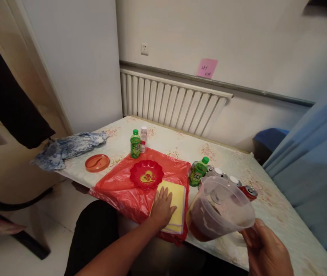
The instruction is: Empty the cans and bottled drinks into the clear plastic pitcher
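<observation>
My left hand (162,207) lies flat with fingers spread on a folded yellow cloth (178,195). Under the cloth is a red plastic bag (120,191) spread over the table's front edge. Just beyond my fingers, a red scalloped plate (134,174) with a yellow heart print rests on the bag. My right hand (268,247) is closed around the handle of a translucent plastic pitcher (223,214), tilted toward the left. A little brownish-red colour shows at its bottom; whether that is liquid I cannot tell.
Green-capped bottles (135,145) (198,172) and a clear bottle (143,140) stand on the table (180,143). Several cans, one a red can (249,193), sit behind the pitcher. An orange round lid (97,163) and blue-white fabric (71,147) lie left. A blue curtain (321,153) hangs right.
</observation>
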The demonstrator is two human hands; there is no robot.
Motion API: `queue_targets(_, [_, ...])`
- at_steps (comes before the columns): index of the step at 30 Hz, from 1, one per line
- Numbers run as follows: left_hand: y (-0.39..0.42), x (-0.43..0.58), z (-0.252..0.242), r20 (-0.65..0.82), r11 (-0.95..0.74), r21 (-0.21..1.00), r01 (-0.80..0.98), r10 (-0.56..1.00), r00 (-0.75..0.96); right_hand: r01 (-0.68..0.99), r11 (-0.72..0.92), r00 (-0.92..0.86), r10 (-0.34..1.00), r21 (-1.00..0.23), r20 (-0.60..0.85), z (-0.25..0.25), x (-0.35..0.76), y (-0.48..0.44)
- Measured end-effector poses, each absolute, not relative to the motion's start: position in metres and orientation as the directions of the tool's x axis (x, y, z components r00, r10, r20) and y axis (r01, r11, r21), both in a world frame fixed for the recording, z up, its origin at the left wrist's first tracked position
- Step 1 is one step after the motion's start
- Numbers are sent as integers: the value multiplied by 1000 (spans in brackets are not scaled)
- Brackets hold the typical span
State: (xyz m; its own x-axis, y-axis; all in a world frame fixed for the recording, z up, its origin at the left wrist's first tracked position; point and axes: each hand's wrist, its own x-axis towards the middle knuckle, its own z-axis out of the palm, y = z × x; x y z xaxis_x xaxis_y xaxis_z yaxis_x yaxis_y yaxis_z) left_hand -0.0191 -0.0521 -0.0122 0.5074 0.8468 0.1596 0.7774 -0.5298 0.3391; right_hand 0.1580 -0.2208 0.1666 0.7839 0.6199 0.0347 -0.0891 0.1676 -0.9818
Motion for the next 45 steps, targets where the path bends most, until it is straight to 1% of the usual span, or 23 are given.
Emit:
queue_targets(3, [-54,-24,-12,170,-466,358,809,885,434,-100,157,782,623,-983,20,167,154,-217])
queue_targets(8, [-54,-32,-16,112,-401,402,823,914,391,-143,167,753,658,-976,2,167,145,-207])
queue_targets(14, [-58,-36,-17,67,-367,482,796,921,384,-188,251,742,669,-950,30,173,131,-177])
queue_targets(17, [-62,-44,-13,81,-372,523,767,917,390,-226,335,740,670,-915,62,180,118,-153])
queue_targets(20, [-64,-61,-13,137,-401,539,741,909,393,-225,396,729,675,-890,116,185,103,-123])
queue_targets(23, [-63,-86,-20,229,-438,520,733,899,374,-219,431,704,691,-876,165,183,88,-91])
queue_targets(28, [-55,-131,-28,320,-372,462,805,916,240,-253,438,655,734,-863,180,168,64,-36])
queue_targets(33, [-48,-160,-25,320,-316,417,852,929,188,-191,403,628,751,-895,204,149,41,9])
queue_targets(37, [-49,-166,-30,304,-302,416,858,935,181,-150,363,593,778,-920,210,133,26,32])
queue_targets(41, [-50,-167,-34,319,-313,407,858,929,187,-119,319,563,802,-940,201,118,14,42])
queue_targets(45, [-50,-169,-37,365,-339,379,861,910,198,-85,287,551,812,-954,195,100,10,50])
